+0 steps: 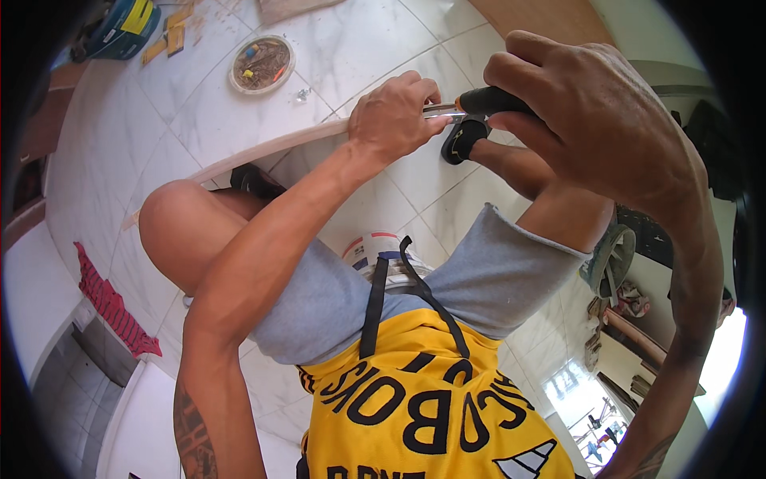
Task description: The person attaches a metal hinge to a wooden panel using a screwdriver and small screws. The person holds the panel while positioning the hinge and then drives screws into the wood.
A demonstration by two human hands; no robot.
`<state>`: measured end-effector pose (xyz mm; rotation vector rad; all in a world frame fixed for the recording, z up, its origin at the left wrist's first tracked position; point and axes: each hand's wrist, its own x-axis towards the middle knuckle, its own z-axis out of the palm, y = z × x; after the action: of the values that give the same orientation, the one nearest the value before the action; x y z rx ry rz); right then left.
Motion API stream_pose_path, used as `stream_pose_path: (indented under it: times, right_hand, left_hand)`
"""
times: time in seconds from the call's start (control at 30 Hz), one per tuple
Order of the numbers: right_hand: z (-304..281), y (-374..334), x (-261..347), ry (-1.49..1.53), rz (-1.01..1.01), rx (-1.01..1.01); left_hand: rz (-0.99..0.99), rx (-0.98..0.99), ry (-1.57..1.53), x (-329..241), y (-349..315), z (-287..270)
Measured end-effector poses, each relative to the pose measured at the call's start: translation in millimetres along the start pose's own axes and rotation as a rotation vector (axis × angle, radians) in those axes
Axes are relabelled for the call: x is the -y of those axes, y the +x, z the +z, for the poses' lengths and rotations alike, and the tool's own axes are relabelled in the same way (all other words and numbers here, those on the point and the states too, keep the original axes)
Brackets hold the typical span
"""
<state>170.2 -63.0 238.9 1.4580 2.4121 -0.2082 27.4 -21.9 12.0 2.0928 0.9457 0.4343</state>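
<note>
My left hand (391, 116) is closed around the near-right end of a long, thin pale wooden strip (263, 148), which runs down to the left past my knee. My right hand (594, 120) grips the black handle of a hand tool (491, 101) with an orange collar. Its metal shaft points left and meets my left fingers at the end of the strip. The tool's tip is hidden by those fingers, so its exact kind does not show.
A round white tub (234, 76) with brown debris stands on the tiled floor (199, 104). Farther left are yellow pieces (174, 38) and a dark teal bucket (120, 32). A white bucket (371, 246) shows between my legs. A red striped cloth (112, 299) lies left; another bucket (610, 263) stands right.
</note>
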Motion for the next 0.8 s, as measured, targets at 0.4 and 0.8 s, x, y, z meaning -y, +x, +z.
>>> stream_pose_path:
  times: [0.4, 0.8]
  right_hand:
    - [-8, -45, -29, 0.136, 0.161, -0.111]
    - [25, -56, -30, 0.132, 0.196, -0.122]
  left_hand:
    - [0.015, -0.021, -0.04, 2, 4, 5]
    - [-0.026, 0.016, -0.046, 1, 4, 0]
